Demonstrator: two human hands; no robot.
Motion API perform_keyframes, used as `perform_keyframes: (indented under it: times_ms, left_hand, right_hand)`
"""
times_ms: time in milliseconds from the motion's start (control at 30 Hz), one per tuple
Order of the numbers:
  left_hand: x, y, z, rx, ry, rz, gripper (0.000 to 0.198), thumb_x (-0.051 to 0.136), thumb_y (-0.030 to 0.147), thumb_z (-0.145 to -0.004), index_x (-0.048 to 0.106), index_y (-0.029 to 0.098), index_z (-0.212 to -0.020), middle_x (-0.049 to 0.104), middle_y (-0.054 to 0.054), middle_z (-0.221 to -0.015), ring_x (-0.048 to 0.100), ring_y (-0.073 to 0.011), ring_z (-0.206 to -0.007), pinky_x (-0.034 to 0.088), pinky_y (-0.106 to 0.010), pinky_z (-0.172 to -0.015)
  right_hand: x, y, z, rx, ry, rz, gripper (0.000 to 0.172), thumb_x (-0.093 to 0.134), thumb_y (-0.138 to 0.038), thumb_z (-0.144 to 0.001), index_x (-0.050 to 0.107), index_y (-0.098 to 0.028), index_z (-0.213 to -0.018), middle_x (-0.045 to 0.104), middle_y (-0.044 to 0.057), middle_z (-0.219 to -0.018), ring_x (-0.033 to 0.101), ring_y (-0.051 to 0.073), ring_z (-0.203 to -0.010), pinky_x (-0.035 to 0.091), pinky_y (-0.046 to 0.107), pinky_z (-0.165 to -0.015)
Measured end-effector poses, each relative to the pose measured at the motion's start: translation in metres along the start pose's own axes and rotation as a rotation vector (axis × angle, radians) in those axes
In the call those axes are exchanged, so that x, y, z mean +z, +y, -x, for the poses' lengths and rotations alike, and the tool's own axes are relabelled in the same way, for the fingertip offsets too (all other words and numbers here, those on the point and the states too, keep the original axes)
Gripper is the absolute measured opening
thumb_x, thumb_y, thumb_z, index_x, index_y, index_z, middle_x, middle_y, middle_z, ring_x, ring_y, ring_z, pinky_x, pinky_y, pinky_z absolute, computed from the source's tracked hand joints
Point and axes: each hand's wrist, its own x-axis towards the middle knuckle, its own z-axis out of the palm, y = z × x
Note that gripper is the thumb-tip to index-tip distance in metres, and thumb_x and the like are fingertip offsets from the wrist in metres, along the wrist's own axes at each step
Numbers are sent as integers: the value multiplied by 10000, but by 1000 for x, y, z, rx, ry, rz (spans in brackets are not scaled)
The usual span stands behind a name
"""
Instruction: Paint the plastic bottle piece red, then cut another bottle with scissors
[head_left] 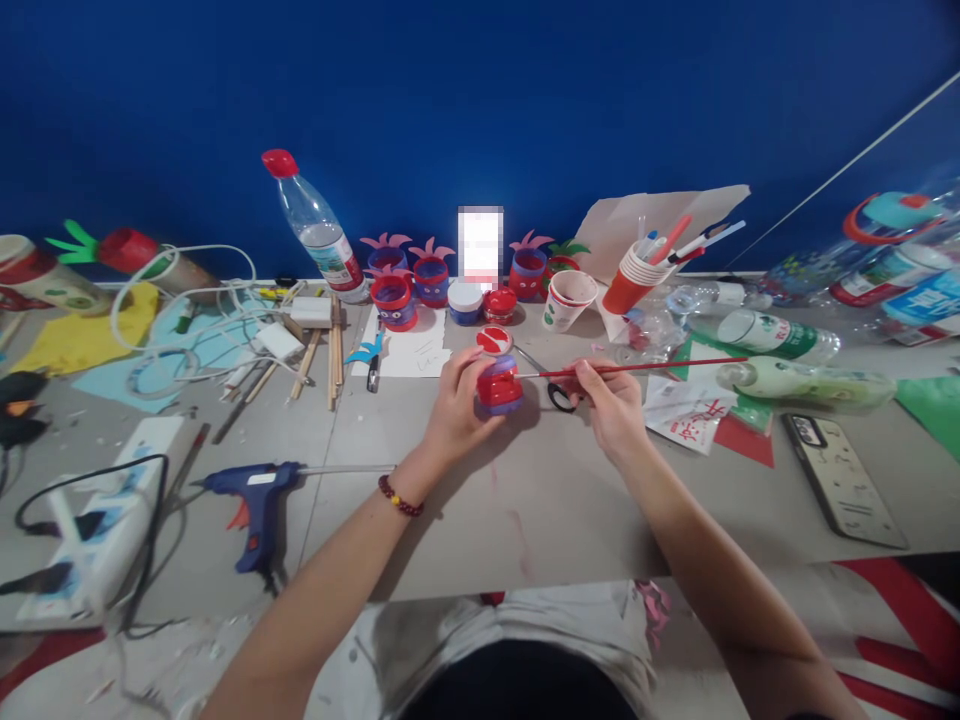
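Observation:
My left hand (457,405) is closed around a small red and purple painted cup (500,388), held just above the table. A long red paintbrush (637,368) is pinched in my right hand (611,405), and its tip reaches the cup's side. Behind the cup lies a round lid smeared with red paint (495,341). Scissors (561,395) with black handles rest beneath the brush. Farther back stand an open red paint jar (500,304) and a white-lidded jar (465,302). Several painted cups with leaf-shaped tops, such as a red one with eyes (394,302), line the wall.
At left are a blue glue gun (259,500), a power strip (112,520), tangled white cables and wooden sticks. A tall bottle (319,235) stands behind. To the right are a paper cup (570,300), stacked cups with pens (634,280), plastic bottles (780,335) and a phone (844,480).

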Motion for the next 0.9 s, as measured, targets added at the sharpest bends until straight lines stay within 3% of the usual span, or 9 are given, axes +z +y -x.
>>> perform_keyframes:
  times_ms: [400, 667, 900]
  left_hand:
    - [-1, -4, 0, 47, -17, 26, 652, 748, 304, -772, 405, 225, -1321, 473, -149, -1319, 524, -308, -1271, 485, -514, -1057]
    - [-1, -1, -3, 11, 76, 59, 597, 762, 361, -785, 434, 228, -1265, 506, -134, -1272, 544, -278, -1223, 506, -490, -1026]
    - [-1, -1, -3, -16, 85, -7, 601, 756, 305, -784, 424, 229, -1279, 474, -150, -1332, 503, -302, -1286, 459, -527, -1079]
  right_hand:
    - [-1, -5, -7, -5, 56, -8, 367, 804, -550, -704, 684, -203, -730, 707, 20, -623, 564, 109, -499, 399, 229, -432]
    - [-6, -11, -15, -6, 247, -26, 346, 819, -503, -666, 670, -193, -704, 680, 9, -573, 543, 100, -497, 361, 210, -417]
    - [-5, -9, -12, -9, 212, -74, 346, 820, -505, -677, 662, -203, -733, 682, -4, -588, 554, 100, -521, 365, 206, -428]
